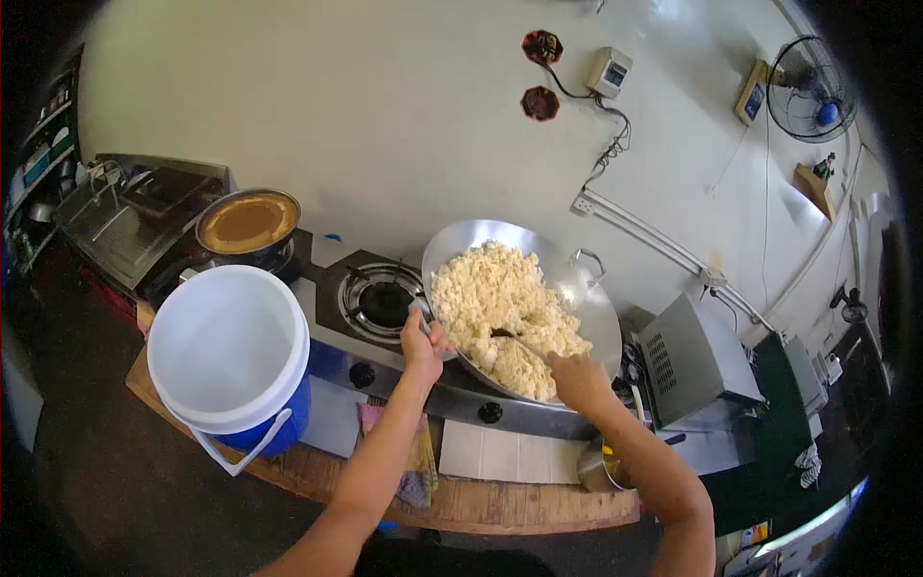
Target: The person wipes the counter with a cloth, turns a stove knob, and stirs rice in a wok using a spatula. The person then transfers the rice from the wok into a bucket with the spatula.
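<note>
A wide metal wok point(598, 313) tilts over the right burner, heaped with pale yellow, lumpy food point(495, 288) that looks like rice. My left hand point(423, 348) is closed at the wok's left edge, around what appears to be its grey handle. In my right hand point(579, 383) is the shaft of a long spoon or spatula point(524, 344). Its dark head is partly buried in the food, so its exact shape is hidden.
A blue cooler with a white inside point(226, 337) stands open at left. Behind it sits a pan of brown liquid point(248, 223). The left burner point(385, 296) is bare. A cloth point(418, 466), a metal pot point(598, 469) and a grey metal box point(697, 361) are nearby.
</note>
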The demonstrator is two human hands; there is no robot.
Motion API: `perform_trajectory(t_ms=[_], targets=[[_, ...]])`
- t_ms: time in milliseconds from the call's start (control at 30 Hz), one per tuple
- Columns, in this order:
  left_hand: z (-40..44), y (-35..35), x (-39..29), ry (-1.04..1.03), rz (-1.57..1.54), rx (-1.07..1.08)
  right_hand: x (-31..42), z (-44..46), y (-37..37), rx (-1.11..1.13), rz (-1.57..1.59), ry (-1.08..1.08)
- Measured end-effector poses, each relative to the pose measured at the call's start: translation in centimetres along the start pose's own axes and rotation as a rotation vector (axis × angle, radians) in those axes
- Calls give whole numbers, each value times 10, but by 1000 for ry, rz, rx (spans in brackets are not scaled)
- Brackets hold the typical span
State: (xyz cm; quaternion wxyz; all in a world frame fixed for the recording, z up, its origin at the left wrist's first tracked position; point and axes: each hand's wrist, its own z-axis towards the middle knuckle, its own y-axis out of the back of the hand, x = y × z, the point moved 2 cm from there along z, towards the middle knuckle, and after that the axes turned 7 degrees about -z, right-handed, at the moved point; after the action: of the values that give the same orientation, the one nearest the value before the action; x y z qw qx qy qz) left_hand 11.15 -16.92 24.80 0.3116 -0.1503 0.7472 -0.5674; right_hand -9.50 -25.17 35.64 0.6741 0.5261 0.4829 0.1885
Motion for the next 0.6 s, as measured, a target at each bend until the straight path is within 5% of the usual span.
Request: perform_trajectory(t_ms=[133,233,267,433,600], targets=[[-2,0,-3,9,-15,82,34,35,-55,34,45,-190],[-8,-7,-8,-74,-39,53,-22,72,-51,173,44,0],[-8,-5,-11,-53,-13,65,-48,82,-61,-28,9,83],[2,3,-5,-138,-6,-21,-51,-34,95,0,-71,-39],[-4,2,4,-241,-10,-16,-65,-87,96,110,-167,-222]])
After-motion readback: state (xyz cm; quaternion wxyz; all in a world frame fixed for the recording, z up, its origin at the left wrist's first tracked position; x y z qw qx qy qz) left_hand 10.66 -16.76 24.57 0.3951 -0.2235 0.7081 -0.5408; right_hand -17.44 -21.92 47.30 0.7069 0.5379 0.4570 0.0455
